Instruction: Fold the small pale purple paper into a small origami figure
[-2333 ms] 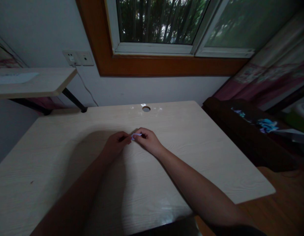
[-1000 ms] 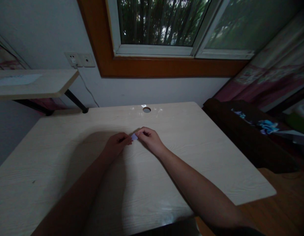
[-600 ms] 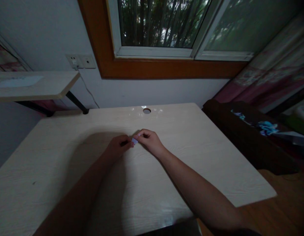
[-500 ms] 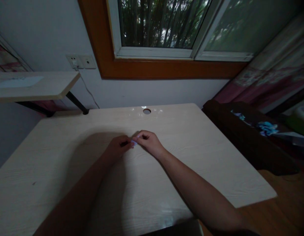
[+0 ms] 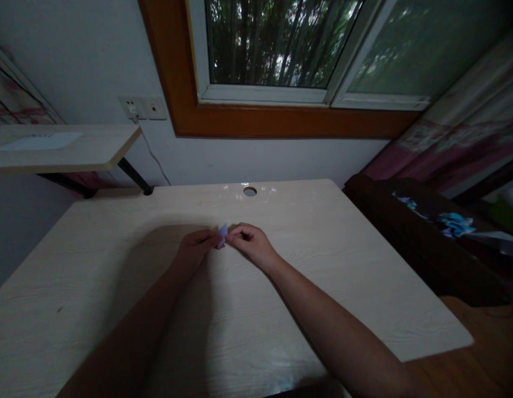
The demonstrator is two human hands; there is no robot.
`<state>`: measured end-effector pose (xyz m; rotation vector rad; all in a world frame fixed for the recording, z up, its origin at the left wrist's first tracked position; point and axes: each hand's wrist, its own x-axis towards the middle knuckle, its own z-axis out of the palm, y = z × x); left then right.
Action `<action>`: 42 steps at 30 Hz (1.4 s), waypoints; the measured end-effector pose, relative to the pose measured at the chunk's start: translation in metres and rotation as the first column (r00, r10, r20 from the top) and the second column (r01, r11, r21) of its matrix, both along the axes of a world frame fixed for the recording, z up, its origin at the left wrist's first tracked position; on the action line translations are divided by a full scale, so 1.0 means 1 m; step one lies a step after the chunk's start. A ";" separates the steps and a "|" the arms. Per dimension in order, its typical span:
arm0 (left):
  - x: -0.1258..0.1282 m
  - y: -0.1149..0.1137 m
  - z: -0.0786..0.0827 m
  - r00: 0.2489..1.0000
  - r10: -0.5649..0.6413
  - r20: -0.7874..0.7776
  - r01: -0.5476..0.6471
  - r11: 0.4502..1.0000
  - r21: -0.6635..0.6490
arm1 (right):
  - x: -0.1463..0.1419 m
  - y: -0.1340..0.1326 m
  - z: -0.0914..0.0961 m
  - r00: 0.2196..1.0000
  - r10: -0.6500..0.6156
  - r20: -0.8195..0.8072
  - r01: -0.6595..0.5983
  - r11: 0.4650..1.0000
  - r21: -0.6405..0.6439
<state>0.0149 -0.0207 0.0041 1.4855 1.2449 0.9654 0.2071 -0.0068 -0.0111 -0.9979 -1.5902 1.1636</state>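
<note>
A small pale-purple folded piece of paper (image 5: 222, 234) stands pinched between my two hands over the middle of a light wooden desk (image 5: 331, 265). My left hand (image 5: 195, 250) grips it from the left with curled fingers. My right hand (image 5: 250, 243) pinches its right side, fingers closed. Both forearms reach in from the bottom edge. Most of the paper is hidden by my fingertips.
A round cable hole (image 5: 250, 191) sits at the desk's far edge under a window. A raised side shelf (image 5: 61, 146) stands at the left, with wall sockets (image 5: 142, 108) and a cord beside it. Dark furniture with cloth (image 5: 430, 232) lies to the right.
The paper has turned from lying flat between my fingers to standing upright with a point up. My hands stayed together mid-desk; the camera tilted slightly.
</note>
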 end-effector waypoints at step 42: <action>-0.004 0.010 -0.009 0.981 -0.108 -0.162 0.109 0.994 -0.003 | -0.002 0.005 -0.004 0.987 -0.132 -0.092 0.122 0.987 -0.108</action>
